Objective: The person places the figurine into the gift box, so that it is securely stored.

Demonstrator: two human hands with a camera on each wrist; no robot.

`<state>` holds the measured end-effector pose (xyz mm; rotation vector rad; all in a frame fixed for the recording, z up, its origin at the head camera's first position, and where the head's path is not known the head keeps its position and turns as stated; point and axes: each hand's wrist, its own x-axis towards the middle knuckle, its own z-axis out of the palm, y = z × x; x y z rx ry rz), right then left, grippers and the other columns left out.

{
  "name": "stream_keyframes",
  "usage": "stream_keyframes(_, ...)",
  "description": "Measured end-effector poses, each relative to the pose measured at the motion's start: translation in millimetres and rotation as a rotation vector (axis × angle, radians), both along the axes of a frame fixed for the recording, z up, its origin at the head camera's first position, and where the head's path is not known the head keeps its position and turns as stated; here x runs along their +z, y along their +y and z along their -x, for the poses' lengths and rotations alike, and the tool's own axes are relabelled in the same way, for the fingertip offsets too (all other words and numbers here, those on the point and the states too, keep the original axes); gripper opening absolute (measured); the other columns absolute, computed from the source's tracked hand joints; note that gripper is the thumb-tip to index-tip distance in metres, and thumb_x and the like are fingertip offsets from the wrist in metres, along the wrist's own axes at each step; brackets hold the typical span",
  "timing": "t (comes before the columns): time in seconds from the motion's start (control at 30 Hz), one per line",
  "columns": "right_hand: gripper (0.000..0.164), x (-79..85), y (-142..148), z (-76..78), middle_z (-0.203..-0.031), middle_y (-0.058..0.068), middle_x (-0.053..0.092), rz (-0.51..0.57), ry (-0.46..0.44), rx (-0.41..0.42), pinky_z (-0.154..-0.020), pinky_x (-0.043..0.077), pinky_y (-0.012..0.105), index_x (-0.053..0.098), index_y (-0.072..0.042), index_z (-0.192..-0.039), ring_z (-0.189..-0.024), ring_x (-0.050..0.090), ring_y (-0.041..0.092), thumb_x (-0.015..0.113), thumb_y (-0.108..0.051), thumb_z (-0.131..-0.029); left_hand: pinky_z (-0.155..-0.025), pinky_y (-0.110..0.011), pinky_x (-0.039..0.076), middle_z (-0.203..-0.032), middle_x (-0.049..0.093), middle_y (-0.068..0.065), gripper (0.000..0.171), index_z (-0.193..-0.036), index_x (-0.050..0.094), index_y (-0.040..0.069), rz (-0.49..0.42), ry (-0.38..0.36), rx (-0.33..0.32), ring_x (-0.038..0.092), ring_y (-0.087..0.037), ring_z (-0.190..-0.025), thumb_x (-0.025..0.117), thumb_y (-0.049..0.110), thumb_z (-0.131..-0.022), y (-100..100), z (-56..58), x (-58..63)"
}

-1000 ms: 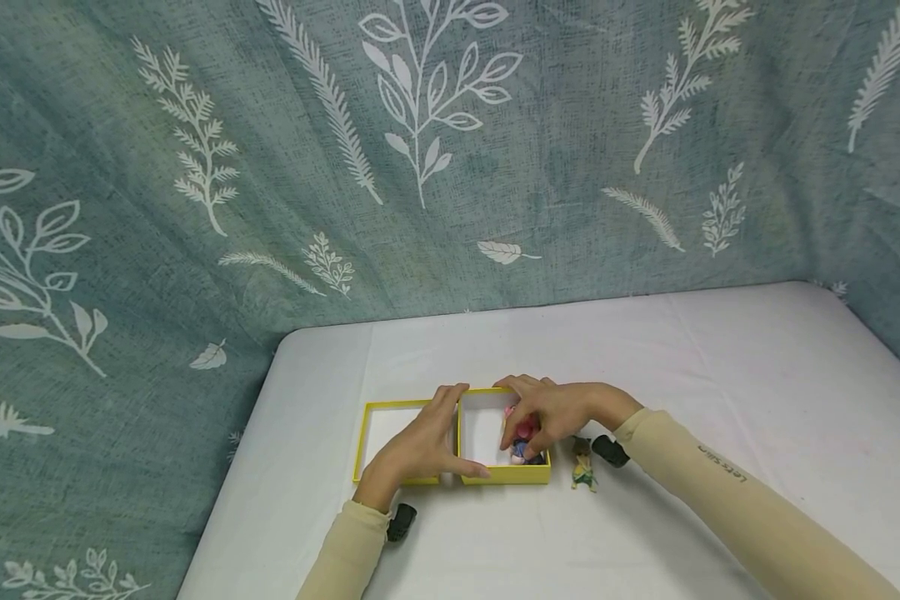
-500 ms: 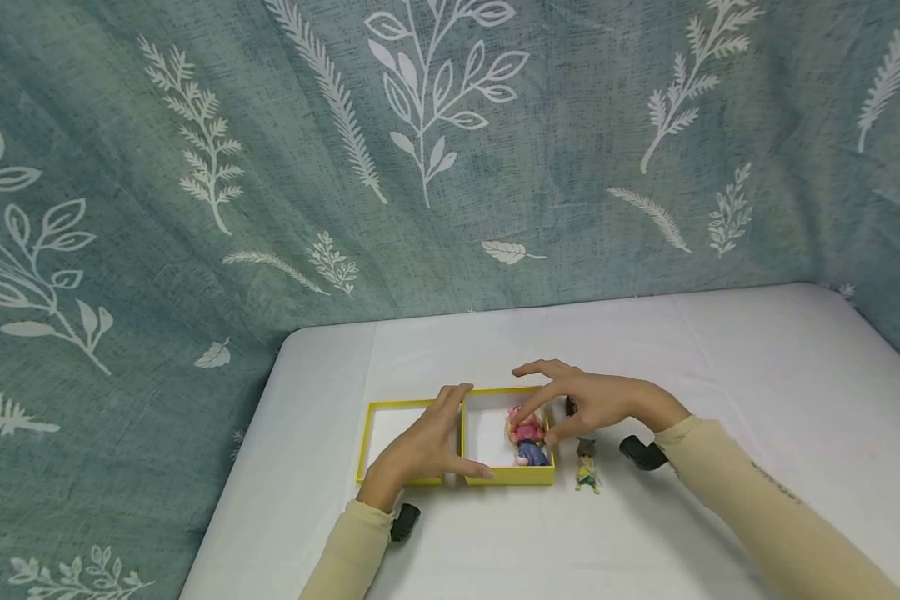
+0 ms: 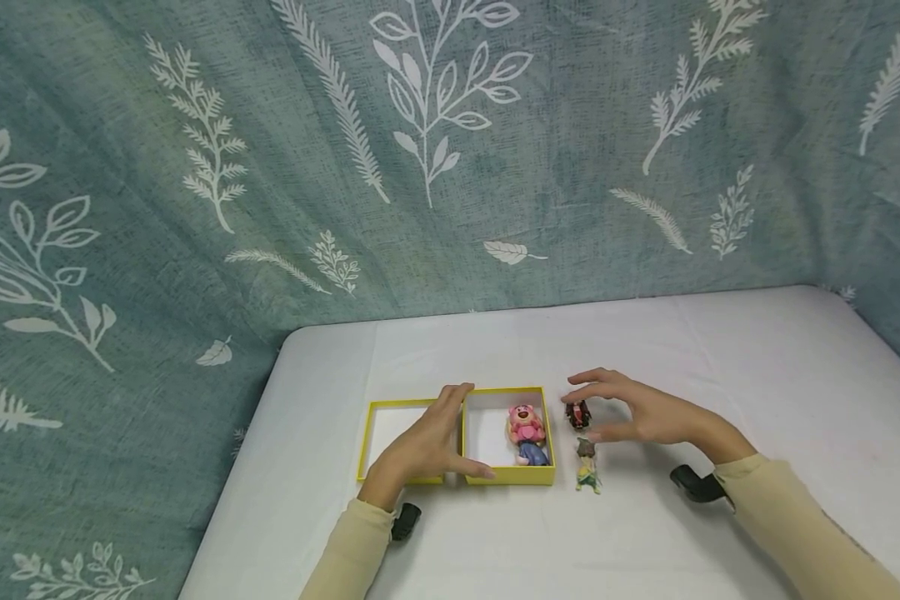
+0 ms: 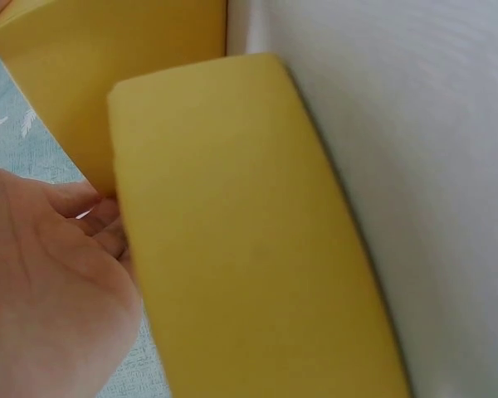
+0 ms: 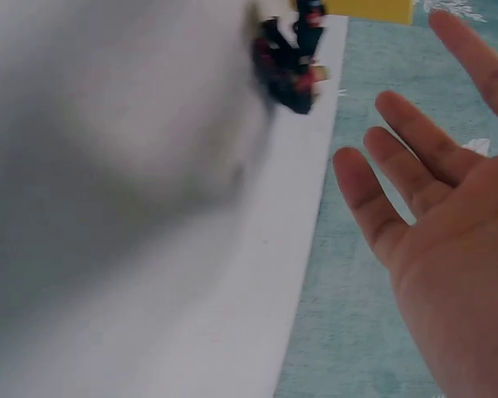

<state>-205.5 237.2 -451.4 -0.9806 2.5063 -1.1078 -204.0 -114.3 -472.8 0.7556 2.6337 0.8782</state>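
Observation:
My left hand (image 3: 420, 450) spans the left side of a yellow box (image 3: 508, 476) with a white inside, thumb at the front wall and fingers at the back corner. In the left wrist view its fingers meet the corner of a yellow wall (image 4: 100, 124). Inside the box, on the right, lie a pink bear figurine (image 3: 526, 423) and a blue figurine (image 3: 532, 454). My right hand (image 3: 645, 412) holds nothing; its spread fingers reach toward a dark figurine with red parts (image 3: 578, 416) right of the box. Nearer the front lies a brown-haired figurine in yellow and green (image 3: 587, 473).
A second shallow yellow-edged tray (image 3: 362, 442), like a box lid, lies left of the box, partly behind my left hand. All of it stands on a white-covered table (image 3: 495, 542). A patterned green cloth (image 3: 450, 250) hangs behind the table.
My right hand has let go of the figurines in the box, lifted out and moved right, over the dark figurine. The left hand stays at the box.

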Motion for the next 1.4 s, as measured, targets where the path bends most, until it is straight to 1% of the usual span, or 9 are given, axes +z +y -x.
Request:
stream_keyframes(0.1,0.05,-5.8,1,-2.4,-0.146,0.018,0.042,0.0,-0.004,-0.055,-0.097,0.042,0.063,0.057,-0.018,-0.136,-0.128,0.045,0.04,0.073,-0.028,-0.089,-0.11,-0.044,0.041,-0.153,0.03,-0.001,0.127,-0.156,0.016,0.02,0.004,0.001,0.003,0.038,-0.022,-0.14,0.083,0.067,-0.059,-1,-0.2,-0.2)
stream_keyframes(0.23,0.051,-13.7,1,-1.0,-0.139,0.013,0.05,0.002,0.065,-0.105,-0.091,0.048,0.054,0.055,-0.011,-0.136,-0.122,0.051,0.033,0.071,-0.028,-0.091,-0.11,-0.044,0.041,-0.153,0.031,-0.001,0.126,-0.156,0.016,0.023,0.004,0.0,0.01,0.038,-0.021,-0.14,0.084,0.067,-0.058,-1,-0.6,0.6)
stream_keyframes(0.3,0.052,-17.8,0,0.5,-0.136,0.01,0.053,0.004,0.094,-0.121,-0.09,0.049,0.051,0.055,-0.009,-0.135,-0.121,0.052,0.031,0.071,-0.028,-0.09,-0.11,-0.044,0.041,-0.153,0.031,-0.001,0.126,-0.156,0.016,0.023,0.003,-0.002,0.009,0.038,-0.021,-0.139,0.084,0.066,-0.059,-1,-0.5,0.8)
stream_keyframes(0.4,0.057,-24.2,-1,3.0,-0.135,0.01,0.054,0.003,0.089,-0.147,-0.094,0.048,0.054,0.054,-0.007,-0.136,-0.124,0.051,0.032,0.073,-0.031,-0.088,-0.111,-0.043,0.04,-0.153,0.031,-0.002,0.126,-0.156,0.016,0.022,0.0,-0.006,0.009,0.038,-0.021,-0.139,0.085,0.064,-0.059,-1,-0.4,1.1)
stream_keyframes(0.5,0.063,-29.1,-4,5.0,-0.136,0.014,0.053,-0.007,0.077,-0.171,-0.099,0.044,0.058,0.052,-0.005,-0.138,-0.127,0.048,0.037,0.075,-0.034,-0.086,-0.111,-0.043,0.04,-0.153,0.031,-0.002,0.126,-0.156,0.016,0.022,-0.003,-0.009,0.008,0.038,-0.021,-0.14,0.086,0.063,-0.059,0,0.0,1.1)
stream_keyframes(0.6,0.067,-32.3,-6,6.2,-0.137,0.017,0.052,-0.031,0.075,-0.192,-0.103,0.04,0.06,0.052,-0.004,-0.139,-0.129,0.046,0.041,0.076,-0.036,-0.085,-0.111,-0.043,0.04,-0.153,0.031,-0.002,0.126,-0.156,0.016,0.022,-0.007,-0.009,0.007,0.037,-0.021,-0.14,0.086,0.063,-0.059,0,0.2,1.2)
stream_keyframes(0.87,0.06,-37.9,-9,6.2,-0.135,0.018,0.052,-0.11,0.054,-0.194,-0.103,0.041,0.061,0.06,-0.007,-0.132,-0.127,0.047,0.043,0.075,-0.04,-0.085,-0.112,-0.043,0.039,-0.153,0.03,-0.002,0.127,-0.156,0.017,0.017,-0.013,-0.001,-0.009,0.036,-0.021,-0.141,0.085,0.064,-0.059,0,0.9,0.2)
stream_keyframes(1.07,0.065,-37.7,-13,5.8,-0.135,0.019,0.051,-0.13,0.047,-0.203,-0.104,0.039,0.062,0.057,-0.007,-0.134,-0.128,0.046,0.042,0.077,-0.041,-0.083,-0.112,-0.044,0.039,-0.154,0.029,-0.002,0.126,-0.156,0.016,0.021,-0.01,-0.003,-0.005,0.036,-0.022,-0.141,0.085,0.064,-0.059,-1,0.6,-0.2)
stream_keyframes(1.4,0.061,-39.4,-15,7.6,-0.133,0.017,0.054,-0.149,0.092,-0.198,-0.104,0.041,0.059,0.057,-0.005,-0.135,-0.127,0.049,0.039,0.073,-0.039,-0.087,-0.112,-0.044,0.039,-0.154,0.029,-0.003,0.126,-0.156,0.016,0.021,-0.006,-0.001,-0.005,0.036,-0.022,-0.141,0.085,0.064,-0.06,0,0.3,0.3)
